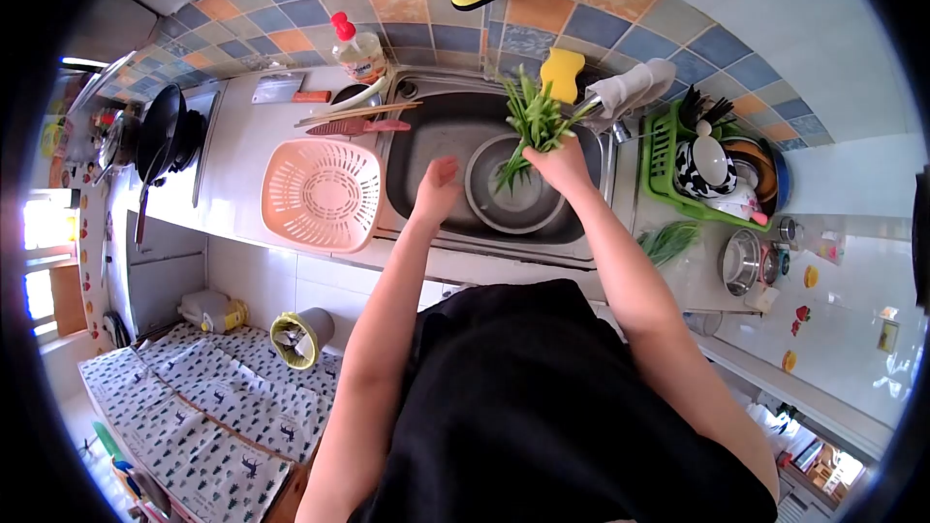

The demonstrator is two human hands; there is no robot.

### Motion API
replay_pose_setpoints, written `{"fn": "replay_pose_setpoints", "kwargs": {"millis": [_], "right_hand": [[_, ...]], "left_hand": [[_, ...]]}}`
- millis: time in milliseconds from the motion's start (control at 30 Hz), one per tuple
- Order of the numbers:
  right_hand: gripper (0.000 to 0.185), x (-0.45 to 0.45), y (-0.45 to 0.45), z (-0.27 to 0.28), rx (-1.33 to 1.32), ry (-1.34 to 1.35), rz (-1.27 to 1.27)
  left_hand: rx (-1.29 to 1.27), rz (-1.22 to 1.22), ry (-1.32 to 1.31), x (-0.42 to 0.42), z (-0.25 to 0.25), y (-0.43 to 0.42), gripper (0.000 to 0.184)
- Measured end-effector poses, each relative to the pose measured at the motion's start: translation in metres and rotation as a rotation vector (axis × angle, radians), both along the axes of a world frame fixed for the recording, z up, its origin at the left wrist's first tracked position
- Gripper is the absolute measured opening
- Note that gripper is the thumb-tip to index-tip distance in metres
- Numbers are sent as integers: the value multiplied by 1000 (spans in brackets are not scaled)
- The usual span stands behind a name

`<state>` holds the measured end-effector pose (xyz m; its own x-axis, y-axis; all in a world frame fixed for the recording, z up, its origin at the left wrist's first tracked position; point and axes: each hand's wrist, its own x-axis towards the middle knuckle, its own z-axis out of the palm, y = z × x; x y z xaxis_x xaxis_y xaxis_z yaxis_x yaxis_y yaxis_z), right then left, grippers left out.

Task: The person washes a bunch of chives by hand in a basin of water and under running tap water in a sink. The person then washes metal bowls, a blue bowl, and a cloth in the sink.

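My right hand [562, 163] is closed round a bunch of long greens [533, 116], held above the right half of the sink [426, 126]. Below the bunch, a round basin [472, 196] stands in the sink; the greens cover part of its far rim. Over the sink's left part is my left hand [439, 189], its fingers loosely bent and apart, with nothing seen in it. It touches neither the basin nor the greens. The faucet [589, 105] is behind the bunch, with a pale cloth [635, 87] beside it.
Left of the sink sit a pink colander [325, 194], a red-brown knife [358, 127], chopsticks, a cleaver [278, 88] and a soap bottle [360, 53]. A yellow sponge [562, 73] is behind the greens. To the right are a green dish rack [664, 160] and more thin greens [668, 242].
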<state>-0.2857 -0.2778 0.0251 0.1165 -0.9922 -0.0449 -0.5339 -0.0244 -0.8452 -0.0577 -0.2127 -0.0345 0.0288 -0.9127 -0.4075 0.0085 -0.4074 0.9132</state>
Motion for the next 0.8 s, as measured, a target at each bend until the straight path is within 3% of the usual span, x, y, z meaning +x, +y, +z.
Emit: {"fn": "replay_pose_setpoints", "kwargs": {"millis": [100, 233, 300, 333, 367, 533, 567, 667, 700, 800], "right_hand": [[31, 6, -1, 27, 157, -213, 41], [34, -4, 2, -34, 148, 131, -43], [35, -9, 9, -49, 160, 131, -27], [35, -5, 15, -40, 166, 132, -15], [32, -5, 20, -28, 344, 11, -60], [30, -1, 23, -16, 407, 8, -83], [31, 1, 23, -14, 434, 23, -74], [32, 3, 27, -29, 36, 165, -5], [34, 5, 27, -23, 70, 197, 38], [34, 17, 38, -5, 18, 299, 93]], "left_hand": [[0, 77, 18, 1, 8, -5, 57], [19, 128, -58, 4, -41, 4, 54], [30, 93, -138, 0, -50, 17, 52], [58, 93, -123, -3, -50, 20, 50], [88, 92, -108, -6, -49, 24, 49], [49, -108, 177, -19, -29, 30, 47], [65, -191, 217, -20, -19, 27, 55], [147, -268, 119, -39, 42, 24, 67], [63, -295, 171, -40, 37, 23, 84], [-193, -196, 261, -52, 27, 15, 90]]}}
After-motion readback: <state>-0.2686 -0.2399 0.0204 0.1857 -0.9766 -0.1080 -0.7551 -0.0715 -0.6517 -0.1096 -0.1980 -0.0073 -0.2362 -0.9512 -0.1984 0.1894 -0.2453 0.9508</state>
